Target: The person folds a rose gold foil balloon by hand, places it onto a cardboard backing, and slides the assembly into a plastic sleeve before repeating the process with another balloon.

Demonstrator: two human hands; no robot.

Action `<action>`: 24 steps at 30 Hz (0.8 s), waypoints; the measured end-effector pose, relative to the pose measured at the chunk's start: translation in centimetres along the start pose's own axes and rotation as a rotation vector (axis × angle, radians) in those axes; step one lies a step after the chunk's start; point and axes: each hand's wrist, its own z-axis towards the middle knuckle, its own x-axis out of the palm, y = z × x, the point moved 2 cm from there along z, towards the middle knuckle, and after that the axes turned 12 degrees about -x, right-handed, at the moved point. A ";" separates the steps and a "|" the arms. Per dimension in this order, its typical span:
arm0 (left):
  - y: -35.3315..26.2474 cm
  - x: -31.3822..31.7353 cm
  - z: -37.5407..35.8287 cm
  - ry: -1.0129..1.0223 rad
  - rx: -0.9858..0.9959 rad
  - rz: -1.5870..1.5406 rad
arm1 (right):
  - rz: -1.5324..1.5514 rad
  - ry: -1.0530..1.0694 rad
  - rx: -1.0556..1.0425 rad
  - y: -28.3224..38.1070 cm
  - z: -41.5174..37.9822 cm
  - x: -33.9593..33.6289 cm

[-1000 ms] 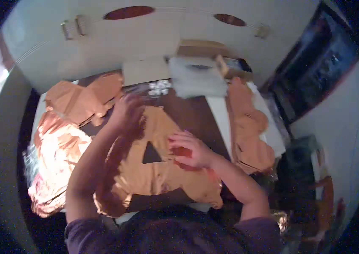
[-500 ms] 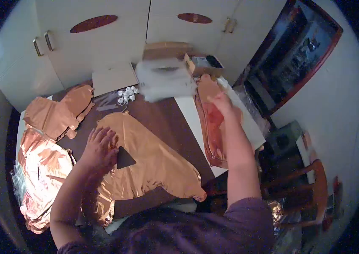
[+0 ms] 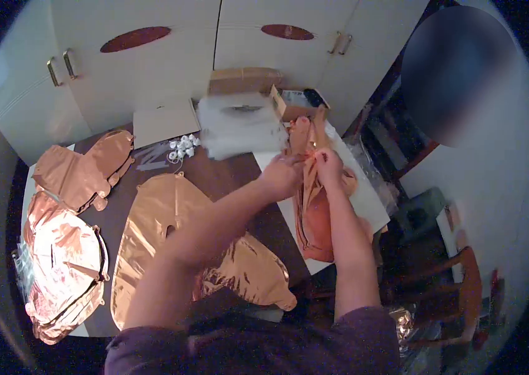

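Note:
Both hands are at a pile of flat orange-copper foil balloons on the right of the table. My left hand (image 3: 282, 176) pinches the upper part of a foil balloon (image 3: 316, 215) from its left side. Close beside it, my right hand (image 3: 329, 167) is closed on the same foil, which is bunched and lifted between the two. A large flat letter-A foil balloon (image 3: 152, 215) lies on the brown table in front of me, partly hidden by my left forearm.
Shiny foil balloons (image 3: 64, 250) lie at the left, with matte copper ones (image 3: 68, 175) behind them. Along the back are a grey flat box (image 3: 164, 124), white ribbon rolls (image 3: 183, 147), clear plastic bags (image 3: 239, 128) and an open cardboard box (image 3: 296, 103). A wooden chair (image 3: 474, 281) stands right.
My left hand has left the letter-A balloon and crossed right to the pile. My right hand has closed on a balloon there and raised its foil.

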 end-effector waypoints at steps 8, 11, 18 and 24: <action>-1.8 4.3 0.7 0.279 -0.048 0.070 | 0.090 -0.660 0.122 -3.2 -6.4 -15.9; -2.5 2.7 0.0 0.275 -0.036 0.113 | 0.039 -0.958 0.193 -0.4 -9.7 -27.4; -2.6 2.6 0.3 0.268 0.016 0.160 | -0.239 -1.193 0.456 -2.8 -18.1 -46.2; -2.8 1.3 -3.4 0.019 -0.034 0.213 | -0.095 -0.727 0.318 3.4 -13.6 -37.5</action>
